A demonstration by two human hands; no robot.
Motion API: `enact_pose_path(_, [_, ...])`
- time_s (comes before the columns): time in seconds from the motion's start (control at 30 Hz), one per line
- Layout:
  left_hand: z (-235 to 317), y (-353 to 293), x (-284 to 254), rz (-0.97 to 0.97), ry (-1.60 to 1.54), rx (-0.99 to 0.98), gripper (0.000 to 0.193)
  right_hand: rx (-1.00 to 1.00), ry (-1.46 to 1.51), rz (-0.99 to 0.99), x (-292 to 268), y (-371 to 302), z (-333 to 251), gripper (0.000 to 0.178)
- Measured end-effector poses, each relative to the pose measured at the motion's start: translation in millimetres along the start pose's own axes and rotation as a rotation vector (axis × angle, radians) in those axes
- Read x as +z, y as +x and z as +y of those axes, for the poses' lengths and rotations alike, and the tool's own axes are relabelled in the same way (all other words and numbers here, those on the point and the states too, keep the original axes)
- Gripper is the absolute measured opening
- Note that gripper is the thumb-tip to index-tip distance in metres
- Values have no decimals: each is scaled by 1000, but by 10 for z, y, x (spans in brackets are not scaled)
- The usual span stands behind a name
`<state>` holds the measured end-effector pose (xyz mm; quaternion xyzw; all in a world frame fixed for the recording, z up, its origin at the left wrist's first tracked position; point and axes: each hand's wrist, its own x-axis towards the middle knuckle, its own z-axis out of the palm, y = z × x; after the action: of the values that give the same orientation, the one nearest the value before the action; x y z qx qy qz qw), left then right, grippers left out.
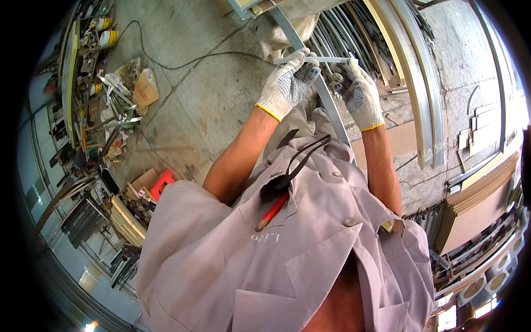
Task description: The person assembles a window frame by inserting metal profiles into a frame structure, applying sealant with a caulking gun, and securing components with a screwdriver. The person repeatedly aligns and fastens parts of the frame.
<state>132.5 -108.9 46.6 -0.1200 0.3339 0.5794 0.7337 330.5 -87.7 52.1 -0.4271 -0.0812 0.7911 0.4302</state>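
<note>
Both hands wear white knitted gloves with blue dots and yellow cuffs. A thin, pale flat strip [331, 60] stretches between them; whether it is plastic or metal I cannot tell. My left hand [286, 84] pinches it near its left end, which sticks out a little past the fingers. At the other end, my right hand [360, 94] holds the strip between thumb and fingertips. Below the strip a long grey metal bar [332, 108] runs from the far side toward my body, passing between the hands. A red pencil [272, 212] sits in my shirt pocket.
Dark metal lengths [343, 41] lie bundled on the floor beyond my right hand. Long pale profiles [423, 83] stand to the right. A cable [182, 65] crosses the concrete floor. Scrap pieces [116, 94] are heaped at left, and stacked boards [478, 199] rest at lower right.
</note>
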Motion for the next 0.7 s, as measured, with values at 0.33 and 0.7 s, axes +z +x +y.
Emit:
enact_pose_path(0.33, [227, -72, -254, -36, 72, 87, 17, -174, -665, -575, 926, -1143, -982, 26])
enact_pose_path(0.7, [253, 184, -298, 100, 99, 73, 22, -651, -1673, -1242, 1635, -1751, -219, 6])
